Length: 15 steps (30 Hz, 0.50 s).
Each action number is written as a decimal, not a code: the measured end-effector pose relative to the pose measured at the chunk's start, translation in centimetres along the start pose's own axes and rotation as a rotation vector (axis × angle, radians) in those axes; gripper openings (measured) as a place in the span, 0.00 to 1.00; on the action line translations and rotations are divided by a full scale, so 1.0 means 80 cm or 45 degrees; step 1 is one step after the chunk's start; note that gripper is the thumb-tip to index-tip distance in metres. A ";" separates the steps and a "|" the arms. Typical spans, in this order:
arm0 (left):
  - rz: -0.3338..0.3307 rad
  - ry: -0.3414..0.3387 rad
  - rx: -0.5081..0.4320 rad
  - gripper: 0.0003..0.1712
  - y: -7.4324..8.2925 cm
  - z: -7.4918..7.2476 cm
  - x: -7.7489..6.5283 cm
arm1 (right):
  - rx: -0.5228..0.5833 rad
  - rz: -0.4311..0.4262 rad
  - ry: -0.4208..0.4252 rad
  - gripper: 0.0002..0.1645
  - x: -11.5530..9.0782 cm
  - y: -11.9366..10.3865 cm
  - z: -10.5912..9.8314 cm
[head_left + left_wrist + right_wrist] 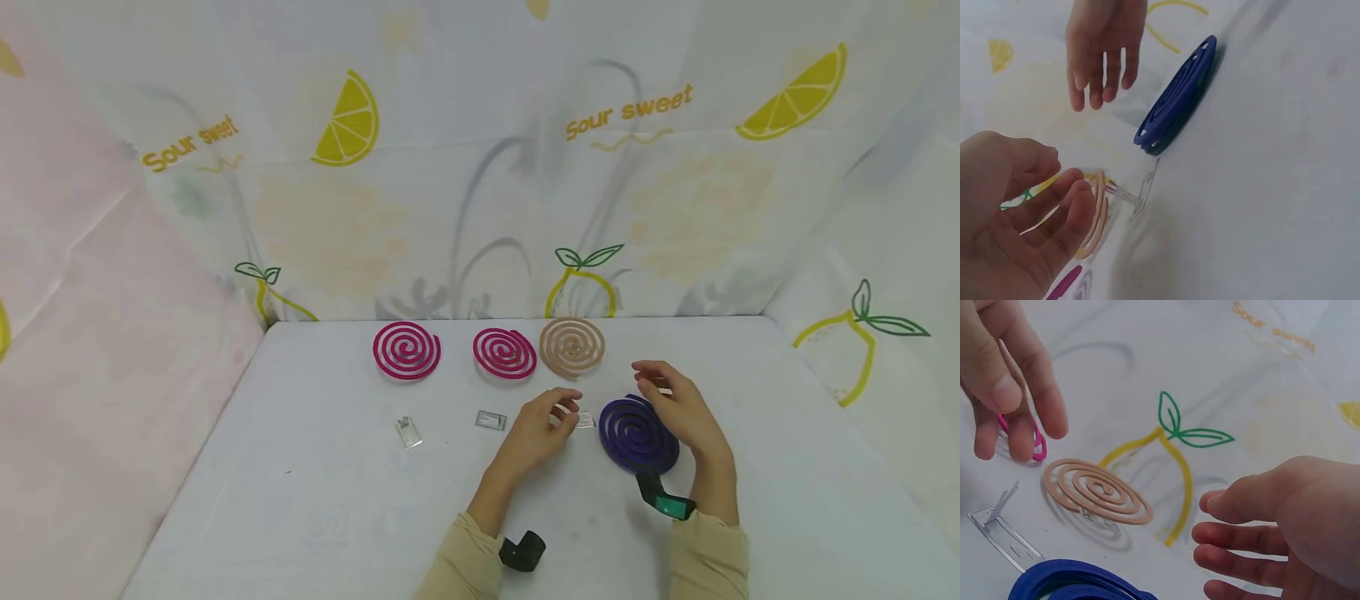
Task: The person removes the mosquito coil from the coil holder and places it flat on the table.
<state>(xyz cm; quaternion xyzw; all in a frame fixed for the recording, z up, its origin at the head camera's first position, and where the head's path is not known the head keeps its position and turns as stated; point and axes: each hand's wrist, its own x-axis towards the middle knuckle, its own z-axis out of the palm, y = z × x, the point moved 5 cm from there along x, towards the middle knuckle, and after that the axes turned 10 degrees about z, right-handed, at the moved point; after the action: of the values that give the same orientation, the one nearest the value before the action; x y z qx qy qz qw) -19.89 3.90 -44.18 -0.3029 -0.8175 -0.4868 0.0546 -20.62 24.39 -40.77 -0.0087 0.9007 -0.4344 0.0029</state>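
A blue mosquito coil lies flat on the table, with a dark green layer beneath it in the left wrist view. My right hand hovers at its far right side, fingers extended and holding nothing. Left of the coil, my left hand hangs in the air with loosely bent fingers and no object in them. Close beyond its fingertips is a small metal coil stand, whose upright prong shows in the right wrist view. A tan coil sits raised on a metal stand behind the hands.
Two magenta coils, one at the left and one nearer the middle, stand along the table's back. In front of them lie two more metal stands, one left and one right. A lemon-print cloth hangs behind the white table.
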 end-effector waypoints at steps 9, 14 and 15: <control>0.060 -0.052 0.076 0.16 -0.002 -0.033 0.025 | -0.022 -0.059 -0.093 0.20 0.009 -0.018 0.019; 0.088 -0.081 0.132 0.15 -0.004 -0.045 0.035 | -0.083 -0.114 -0.127 0.19 0.011 -0.025 0.032; 0.086 -0.086 0.137 0.15 -0.004 -0.047 0.037 | -0.095 -0.128 -0.134 0.18 0.011 -0.026 0.035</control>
<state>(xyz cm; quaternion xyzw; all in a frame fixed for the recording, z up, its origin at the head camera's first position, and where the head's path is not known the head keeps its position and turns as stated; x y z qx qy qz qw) -23.26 1.95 -41.36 -0.3433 -0.8331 -0.4296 0.0596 -21.45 20.93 -40.89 -0.0769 0.9132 -0.3993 0.0283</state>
